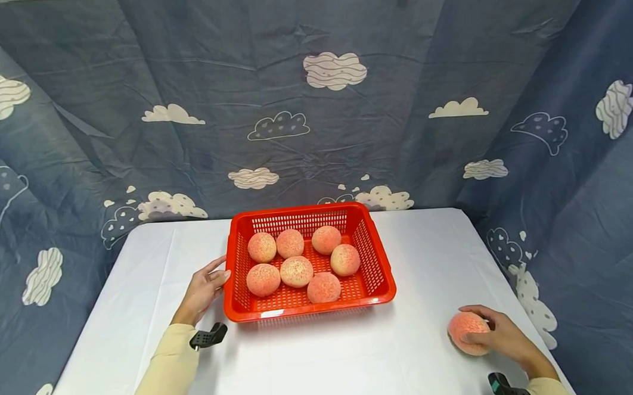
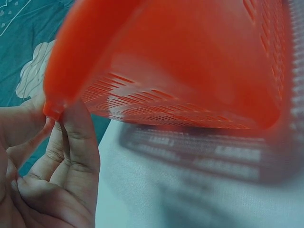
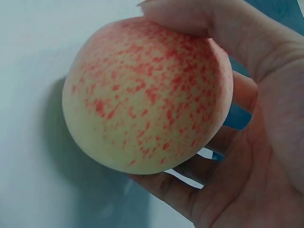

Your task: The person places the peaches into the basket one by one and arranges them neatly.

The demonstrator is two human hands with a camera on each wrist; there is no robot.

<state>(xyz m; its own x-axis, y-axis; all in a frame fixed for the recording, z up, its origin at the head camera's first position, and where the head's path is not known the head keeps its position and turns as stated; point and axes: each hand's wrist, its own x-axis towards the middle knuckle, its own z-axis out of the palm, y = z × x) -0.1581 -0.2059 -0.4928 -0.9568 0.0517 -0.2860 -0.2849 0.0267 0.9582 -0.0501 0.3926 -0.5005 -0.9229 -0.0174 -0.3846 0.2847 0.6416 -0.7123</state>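
A red plastic basket (image 1: 322, 308) with slotted walls stands at the back middle of the table and holds several pink-and-yellow peaches (image 1: 296, 272). At its left side my left hand (image 1: 202, 292) grips the rim; in the left wrist view the thumb and curled fingers pinch the edge of the basket (image 2: 180, 61), whose shadow falls on the cloth below. Far off at the front right, my right hand (image 1: 498, 331) holds another peach (image 1: 467, 331). The right wrist view shows this peach (image 3: 147, 104), speckled red over pale yellow, with thumb and fingers curled round it.
A white cloth (image 1: 325, 364) covers the table. Dark blue curtains (image 1: 284, 92) with cloud prints hang behind it and on both sides, close to the table edges. The basket's far rim stands near the back edge.
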